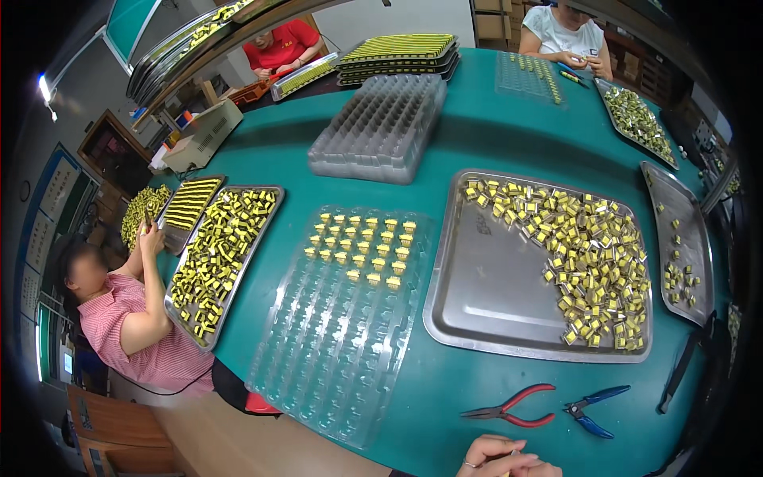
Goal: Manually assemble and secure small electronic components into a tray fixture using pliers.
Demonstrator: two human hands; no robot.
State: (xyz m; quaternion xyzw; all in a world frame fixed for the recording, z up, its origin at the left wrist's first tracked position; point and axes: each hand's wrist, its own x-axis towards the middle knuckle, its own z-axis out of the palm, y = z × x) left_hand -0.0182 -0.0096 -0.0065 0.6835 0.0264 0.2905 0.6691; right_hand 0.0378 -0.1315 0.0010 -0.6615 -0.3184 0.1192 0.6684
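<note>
At the bottom edge, my left hand, with a ring on one finger, is closed with its fingers bent together. My right hand meets it there, mostly cut off by the frame, its fingers closed too. Whatever they pinch between them is hidden. Just beyond lie red-handled pliers and blue-handled cutters, both untouched. A clear plastic blister tray stands to the left, its far rows holding small yellow transformer-like parts. A metal tray ahead carries a heap of loose yellow-and-silver parts.
Stacked clear trays stand farther back on the green table. A second metal tray lies right, with black tweezers nearby. Left, a co-worker in a checked shirt sits by a full parts tray. Two more people work at the far side.
</note>
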